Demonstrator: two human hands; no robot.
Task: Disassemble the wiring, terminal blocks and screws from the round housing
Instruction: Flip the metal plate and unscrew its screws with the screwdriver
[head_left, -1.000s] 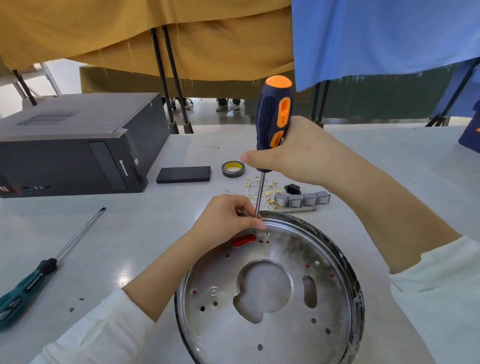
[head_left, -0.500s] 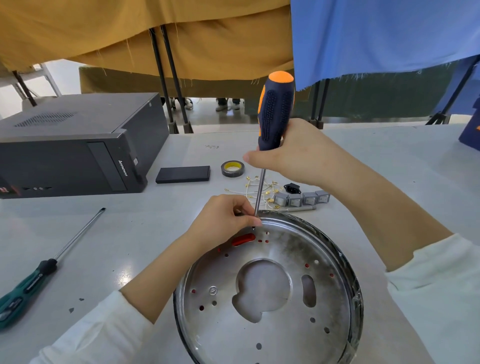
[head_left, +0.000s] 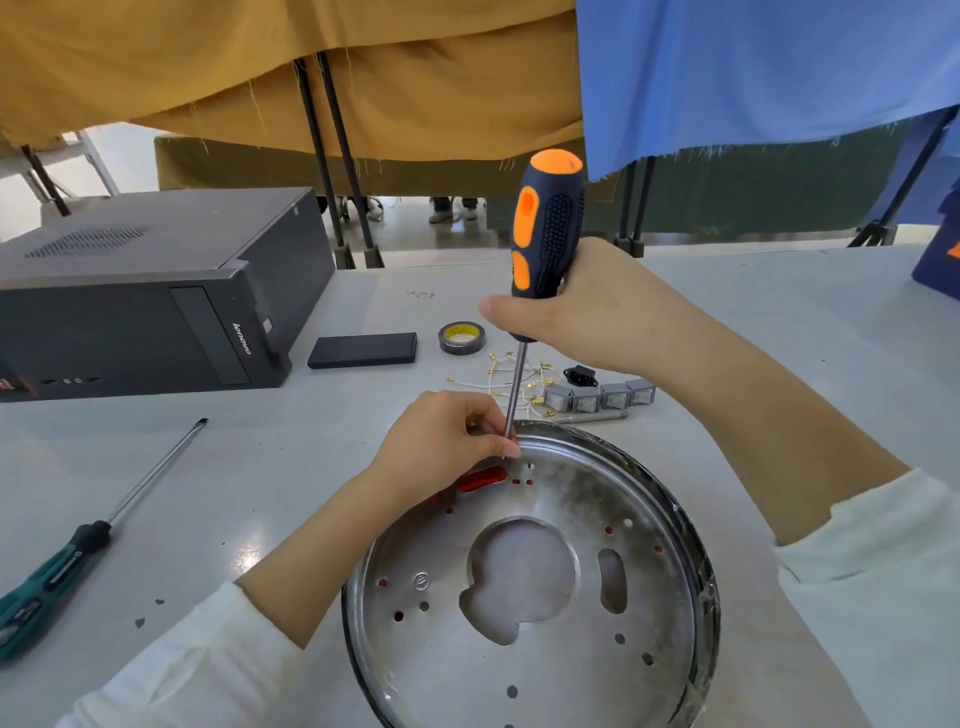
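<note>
Head view gives me the round housing (head_left: 545, 597) as my landmark: a shallow metal pan lying on the table (head_left: 260, 467), its floor pierced with small holes, one big cutout in the middle and a slot to the right of that. My right hand (head_left: 587, 312) is above the housing's far rim, fist wrapped tight around the lower handle of the screwdriver (head_left: 545, 228), which stands nearly upright, its orange cap tipped a little right. The shaft runs down to the housing's far-left edge, and there my left hand (head_left: 441, 441) has thumb and fingertips pinched together around the tip; what sits under the tip I cannot tell, the fingers cover it. Just inside the rim beside that hand a red oval part (head_left: 480, 478) shows through the floor. Beyond the housing's far rim lie loose white wires (head_left: 498, 379) with brass terminals, a row of four grey switches (head_left: 597, 397), a small black socket (head_left: 576, 374) and a thin metal rod (head_left: 597, 417), all apart from the pan. Further back from the housing sit a tape roll (head_left: 460, 338) and a flat black box (head_left: 363, 351). Well left of the housing a green-handled screwdriver (head_left: 78, 545) lies on the table, and behind that a black computer case (head_left: 145, 291).
</note>
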